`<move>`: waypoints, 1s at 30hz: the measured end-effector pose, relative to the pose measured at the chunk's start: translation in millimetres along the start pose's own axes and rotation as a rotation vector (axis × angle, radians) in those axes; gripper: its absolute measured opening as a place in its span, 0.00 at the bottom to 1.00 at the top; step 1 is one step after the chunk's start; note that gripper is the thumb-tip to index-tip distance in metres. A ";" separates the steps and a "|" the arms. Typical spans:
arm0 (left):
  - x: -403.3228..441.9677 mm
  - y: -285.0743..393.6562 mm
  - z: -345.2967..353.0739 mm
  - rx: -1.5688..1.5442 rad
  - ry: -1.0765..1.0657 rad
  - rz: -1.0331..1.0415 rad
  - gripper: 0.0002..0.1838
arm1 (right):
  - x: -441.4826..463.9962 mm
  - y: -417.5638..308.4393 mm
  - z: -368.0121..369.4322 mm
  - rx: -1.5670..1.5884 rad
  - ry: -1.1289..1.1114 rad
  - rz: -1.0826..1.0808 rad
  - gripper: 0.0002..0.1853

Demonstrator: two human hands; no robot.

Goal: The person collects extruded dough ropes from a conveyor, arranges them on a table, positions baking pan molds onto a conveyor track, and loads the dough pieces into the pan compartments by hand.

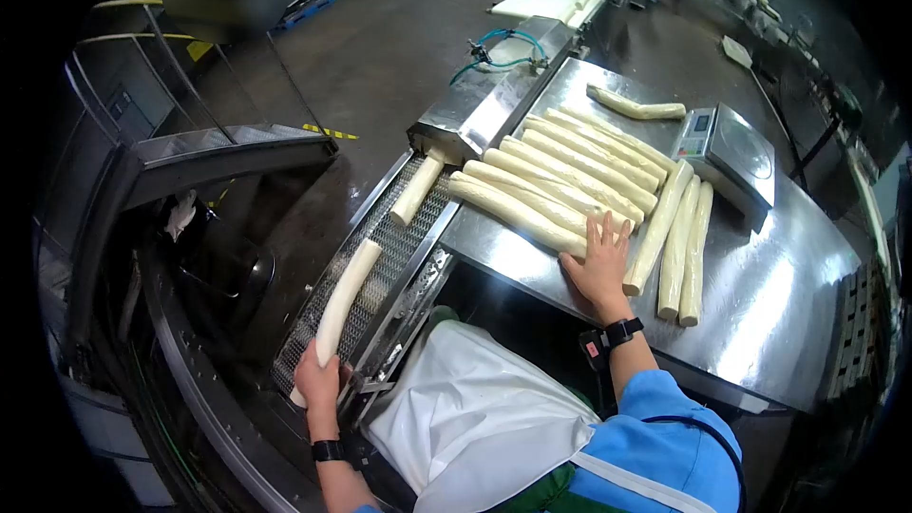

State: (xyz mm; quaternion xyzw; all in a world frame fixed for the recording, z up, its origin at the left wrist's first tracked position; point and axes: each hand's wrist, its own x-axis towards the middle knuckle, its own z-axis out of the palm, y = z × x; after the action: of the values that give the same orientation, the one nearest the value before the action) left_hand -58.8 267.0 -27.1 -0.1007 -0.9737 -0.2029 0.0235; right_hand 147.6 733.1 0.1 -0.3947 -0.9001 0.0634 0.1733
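Note:
My left hand (319,377) is closed round the near end of a long, pale cream-coloured log (347,299), dough or cheese by its look. This log lies along a metal mesh conveyor belt (378,261). Farther up the belt, another pale log (418,192) sticks out of the steel housing (489,100). My right hand (598,266) rests with fingers spread on the near ends of a row of similar logs (546,176) on the steel table (513,261). It touches the nearest ones without wrapping round any.
Right of my hand lie three more logs (676,247), near a digital scale (727,157). A bent log (635,104) lies at the table's far end. Beyond the housing runs a white conveyor (541,0). Steps with railings (233,138) stand on the left.

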 end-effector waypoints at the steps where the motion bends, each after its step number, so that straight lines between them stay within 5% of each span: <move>1: -4.3 8.4 1.8 -0.059 -0.057 -0.046 0.30 | 0.2 -0.8 -0.8 -0.003 0.008 -0.013 0.44; 5: -26.1 24.1 -2.0 0.006 0.024 0.168 0.28 | -0.4 0.8 -0.7 -0.001 0.009 -0.034 0.44; 9: -43.0 -4.4 -21.2 -0.020 -0.066 0.015 0.28 | -2.8 9.7 -3.3 0.026 -0.023 -0.083 0.42; 14: -80.3 -45.1 -42.6 0.092 0.076 -0.088 0.27 | -11.0 1.2 -19.9 0.047 -0.112 -0.055 0.37; 19: -97.5 -30.5 -58.4 0.018 0.005 -0.210 0.25 | -23.7 -26.7 -22.0 0.663 0.220 -0.237 0.24; 20: -99.8 -22.5 -60.6 -0.030 -0.058 -0.262 0.24 | -27.1 -36.6 -23.4 0.755 0.145 -0.258 0.24; 23: -109.8 4.4 -57.2 -0.905 -0.234 -0.512 0.17 | -39.0 -74.9 -25.2 1.000 -0.293 -0.203 0.22; 24: -111.2 19.6 -61.4 -0.964 -0.352 -0.480 0.17 | -43.2 -88.1 -15.4 1.285 -0.581 -0.143 0.24; 27: -109.6 89.8 -79.0 -1.067 -0.542 -0.294 0.20 | -58.1 -128.0 1.8 1.307 -1.176 -0.312 0.23; 30: -92.7 124.2 -69.6 -1.138 -0.880 -0.052 0.26 | -80.1 -163.5 -7.9 1.679 -1.753 0.067 0.30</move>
State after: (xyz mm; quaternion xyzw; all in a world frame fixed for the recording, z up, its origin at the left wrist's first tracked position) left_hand 57.8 333.3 77.1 -0.1466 -0.6382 -0.6201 -0.4321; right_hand 88.2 563.0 27.4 -0.0059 -0.3803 0.8768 -0.2943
